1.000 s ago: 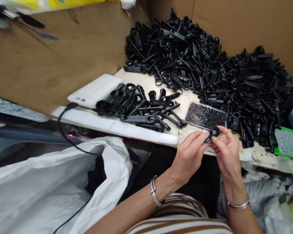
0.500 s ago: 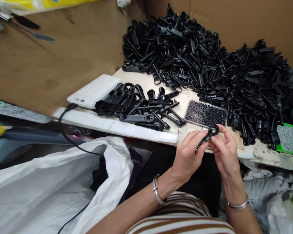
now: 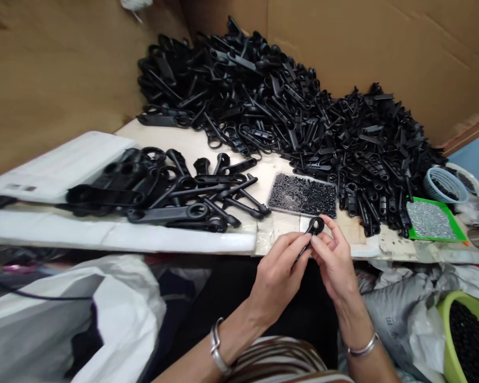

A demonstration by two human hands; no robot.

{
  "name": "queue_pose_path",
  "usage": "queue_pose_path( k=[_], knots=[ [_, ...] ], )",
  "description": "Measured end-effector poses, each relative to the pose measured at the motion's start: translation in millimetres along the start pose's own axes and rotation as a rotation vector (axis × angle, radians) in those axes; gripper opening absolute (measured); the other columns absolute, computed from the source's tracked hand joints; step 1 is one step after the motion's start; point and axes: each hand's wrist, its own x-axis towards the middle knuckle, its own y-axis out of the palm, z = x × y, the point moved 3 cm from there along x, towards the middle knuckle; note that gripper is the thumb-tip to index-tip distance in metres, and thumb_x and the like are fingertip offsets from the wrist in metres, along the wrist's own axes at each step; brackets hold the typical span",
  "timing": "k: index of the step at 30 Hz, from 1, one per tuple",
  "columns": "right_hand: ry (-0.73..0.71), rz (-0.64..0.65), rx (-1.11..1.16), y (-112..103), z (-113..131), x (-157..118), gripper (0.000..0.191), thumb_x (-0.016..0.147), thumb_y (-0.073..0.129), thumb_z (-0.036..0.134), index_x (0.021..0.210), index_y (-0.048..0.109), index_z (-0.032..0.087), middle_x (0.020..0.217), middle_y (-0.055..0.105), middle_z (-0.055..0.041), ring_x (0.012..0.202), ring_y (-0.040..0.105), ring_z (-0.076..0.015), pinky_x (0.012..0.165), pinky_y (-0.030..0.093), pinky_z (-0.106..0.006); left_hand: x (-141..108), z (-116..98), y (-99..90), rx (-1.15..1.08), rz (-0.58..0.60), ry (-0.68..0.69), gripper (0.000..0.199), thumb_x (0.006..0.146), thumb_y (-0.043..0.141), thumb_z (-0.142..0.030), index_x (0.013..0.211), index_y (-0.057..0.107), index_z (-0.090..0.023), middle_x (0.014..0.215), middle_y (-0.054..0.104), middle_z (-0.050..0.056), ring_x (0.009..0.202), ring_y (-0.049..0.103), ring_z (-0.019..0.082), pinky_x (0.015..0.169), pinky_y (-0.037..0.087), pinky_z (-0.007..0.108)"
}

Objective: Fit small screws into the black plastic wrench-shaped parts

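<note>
Between both hands, just off the table's front edge, is a black plastic part (image 3: 315,225) with a ring at one end and a narrow arm. My left hand (image 3: 277,274) is closed on its arm end. My right hand (image 3: 337,260) pinches the ring end between thumb and fingers. Right behind the hands lies a shallow clear tray (image 3: 302,192) of small dark pieces. To the left, several similar black parts (image 3: 167,214) with ringed ends lie in a loose group on the table.
A large heap of black parts (image 3: 263,96) covers the table's back and right. At the right are a green tray (image 3: 455,223) of small silvery pieces and a blue basket (image 3: 443,183). A white box (image 3: 64,162) stands left; a white sack (image 3: 131,298) hangs open below.
The view has swung right, so things appear shifted left, and a yellow-green tub with black pieces now shows. Both hands keep hold of the part, which appears turned to show its ring more edge-on.
</note>
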Motion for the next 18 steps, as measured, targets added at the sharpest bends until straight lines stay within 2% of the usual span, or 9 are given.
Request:
queue_pose_path(
  k=[4, 6, 8, 10, 13, 16, 18],
  knots=[
    [-0.052, 0.04, -0.168, -17, 13, 5, 0.051, 0.075, 0.073, 0.033, 0.123, 0.056, 0.03, 0.071, 0.058, 0.0068, 0.065, 0.058, -0.0127, 0.066, 0.051, -0.025, 2, -2, 1.9, -0.1, 0.096, 0.055, 0.032, 0.089, 0.06, -0.021, 0.12, 0.057, -0.019, 0.108, 0.069, 0.01, 0.1, 0.067, 0.019, 0.088, 0.058, 0.03],
    [-0.16, -0.004, -0.352, -34, 32, 13, 0.053, 0.077, 0.07, 0.035, 0.127, 0.055, 0.026, 0.072, 0.058, 0.0049, 0.065, 0.058, -0.0138, 0.064, 0.051, -0.027, 5, -1, -4.1, -0.117, 0.135, 0.099, 0.034, 0.088, 0.062, -0.026, 0.121, 0.056, -0.018, 0.107, 0.07, 0.01, 0.101, 0.066, 0.02, 0.09, 0.057, 0.033],
    [-0.343, -0.121, -0.631, -54, 59, 23, 0.056, 0.08, 0.065, 0.036, 0.133, 0.053, 0.022, 0.074, 0.059, 0.002, 0.066, 0.057, -0.0156, 0.063, 0.05, -0.029, 9, 1, -16.0, -0.071, 0.122, 0.144, 0.028, 0.088, 0.062, -0.023, 0.115, 0.059, -0.019, 0.103, 0.071, 0.008, 0.098, 0.066, 0.02, 0.09, 0.056, 0.034],
    [-0.543, -0.238, -1.017, -67, 86, 36, 0.053, 0.085, 0.058, 0.034, 0.136, 0.052, 0.021, 0.08, 0.062, -0.0018, 0.068, 0.057, -0.0173, 0.067, 0.049, -0.031, 14, 5, -31.8, 0.015, 0.077, 0.163, 0.021, 0.087, 0.062, -0.014, 0.107, 0.061, -0.019, 0.098, 0.071, 0.006, 0.093, 0.066, 0.018, 0.088, 0.054, 0.032],
    [-0.712, -0.275, -1.581, -71, 112, 61, 0.048, 0.087, 0.049, 0.025, 0.135, 0.054, 0.02, 0.088, 0.067, -0.0085, 0.073, 0.06, -0.0214, 0.07, 0.047, -0.035, 22, 15, -57.8, 0.189, 0.013, 0.153, 0.018, 0.086, 0.059, -0.007, 0.1, 0.061, -0.018, 0.09, 0.07, 0.004, 0.085, 0.063, 0.016, 0.082, 0.051, 0.032],
    [-0.75, -0.379, -1.906, -69, 119, 87, 0.046, 0.088, 0.048, 0.021, 0.134, 0.055, 0.022, 0.091, 0.068, -0.0126, 0.067, 0.058, -0.0222, 0.058, 0.036, -0.033, 28, 31, -80.1, 0.448, 0.026, 0.095, 0.012, 0.089, 0.055, -0.01, 0.092, 0.063, -0.017, 0.085, 0.068, 0.004, 0.081, 0.059, 0.018, 0.078, 0.047, 0.034],
    [-0.728, -0.43, -1.991, -69, 117, 100, 0.042, 0.09, 0.049, 0.024, 0.131, 0.058, 0.025, 0.097, 0.068, -0.0135, 0.062, 0.054, -0.0205, 0.052, 0.027, -0.033, 31, 44, -90.6, 0.581, 0.06, 0.034, 0.012, 0.09, 0.053, -0.013, 0.089, 0.064, -0.018, 0.085, 0.068, 0.004, 0.08, 0.056, 0.019, 0.076, 0.043, 0.035]
  ],
)
